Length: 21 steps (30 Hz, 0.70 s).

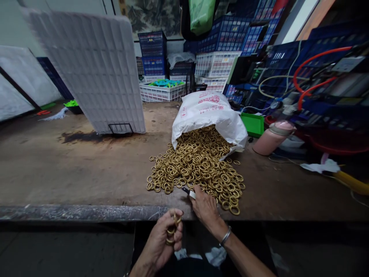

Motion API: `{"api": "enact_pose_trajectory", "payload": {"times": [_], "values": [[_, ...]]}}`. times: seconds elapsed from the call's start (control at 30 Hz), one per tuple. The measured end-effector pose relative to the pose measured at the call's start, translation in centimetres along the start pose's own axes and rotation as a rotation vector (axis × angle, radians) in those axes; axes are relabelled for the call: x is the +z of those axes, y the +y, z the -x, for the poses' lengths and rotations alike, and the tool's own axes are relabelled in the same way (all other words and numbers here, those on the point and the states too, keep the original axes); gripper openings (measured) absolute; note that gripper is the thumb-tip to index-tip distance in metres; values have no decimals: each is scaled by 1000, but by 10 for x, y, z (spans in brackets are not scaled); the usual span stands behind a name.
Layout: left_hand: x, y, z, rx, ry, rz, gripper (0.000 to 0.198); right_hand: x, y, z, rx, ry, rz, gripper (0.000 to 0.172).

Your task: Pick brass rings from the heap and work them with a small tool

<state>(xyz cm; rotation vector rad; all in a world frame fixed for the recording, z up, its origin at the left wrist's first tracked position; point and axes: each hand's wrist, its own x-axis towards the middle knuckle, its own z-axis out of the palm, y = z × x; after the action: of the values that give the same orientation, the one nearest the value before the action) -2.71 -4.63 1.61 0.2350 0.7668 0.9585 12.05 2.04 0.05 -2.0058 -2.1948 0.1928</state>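
Several gold-coloured rings (170, 231) are gripped in my left hand (163, 234), its fingers curled round them just off the table's front edge. My right hand (204, 206) closes on a small knife (188, 192) with a white handle and a dark blade pointing left. That hand rests at the near side of a heap of gold-coloured rings (196, 165), touching or very close to it. The heap spills from the mouth of a white sack (206, 109) with red print, lying on its side.
A tall white ribbed panel (95, 73) stands at the left on the wooden table (115, 169). Behind are a white crate (161, 92) of green and blue pieces and stacked blue crates (152, 54). A pink bottle (272, 138) and green tray (253, 124) sit right.
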Motion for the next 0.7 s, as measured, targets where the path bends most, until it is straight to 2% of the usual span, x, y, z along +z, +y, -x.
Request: {"api": "enact_pose_trajectory", "payload": {"times": [0.13,0.27,0.43,0.57,0.7], "values": [[-4,3,-4,-59,-33,116,15,1,-1,-4,30,-23,27,14],[-7,3,-7,-80,13,177,17,3,0,-6,26,-5,-11,12],[-6,-1,-12,68,102,18,26,7,7,-2,-39,40,-121,16],[-1,-1,-20,239,135,-201,33,4,8,4,-155,27,-412,14],[1,2,-26,346,135,-360,30,-7,1,11,-242,-22,-625,5]]}}
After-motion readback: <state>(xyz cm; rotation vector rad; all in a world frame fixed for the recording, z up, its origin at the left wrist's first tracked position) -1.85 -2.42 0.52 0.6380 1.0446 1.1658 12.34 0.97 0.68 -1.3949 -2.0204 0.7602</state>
